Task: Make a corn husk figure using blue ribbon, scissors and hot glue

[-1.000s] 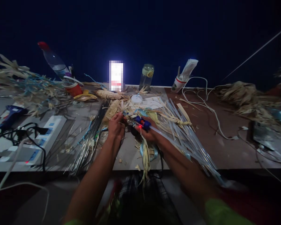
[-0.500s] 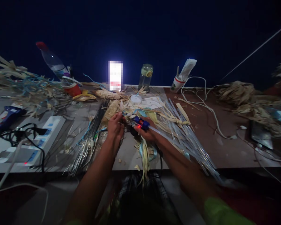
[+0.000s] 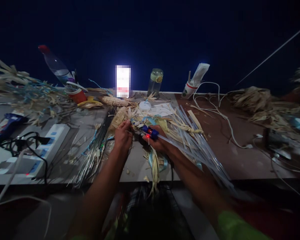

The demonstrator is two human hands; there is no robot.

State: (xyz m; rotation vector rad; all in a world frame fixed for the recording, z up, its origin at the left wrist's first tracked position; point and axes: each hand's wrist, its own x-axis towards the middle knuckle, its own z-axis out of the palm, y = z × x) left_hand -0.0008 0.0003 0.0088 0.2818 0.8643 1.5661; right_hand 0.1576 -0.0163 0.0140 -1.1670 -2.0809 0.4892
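Observation:
My right hand (image 3: 160, 141) is wrapped round a blue glue gun (image 3: 153, 132) with a small red light glowing on it. From its rear end a long translucent glue stick (image 3: 170, 140) sticks out over my wrist. The gun's front points left, close to the fingertips of my left hand (image 3: 123, 135). Those fingers are pinched together; a pale, husk-like bit shows above them, but what they grip is too small and dim to make out. Dried husk strips (image 3: 155, 168) with light blue ribbon hang near the table edge below the gun.
Loose glue sticks (image 3: 207, 151) lie to the right, a bundle of thin wires (image 3: 90, 166) to the left. Behind are a corn cob (image 3: 115, 101), a lit phone (image 3: 123, 80) and a bottle (image 3: 155, 83). A power strip (image 3: 48, 146) and another glue gun (image 3: 8, 125) sit far left.
The glue gun has tilted slightly in my right hand and shifted a touch to the right. My left hand stays almost in place, still pinched.

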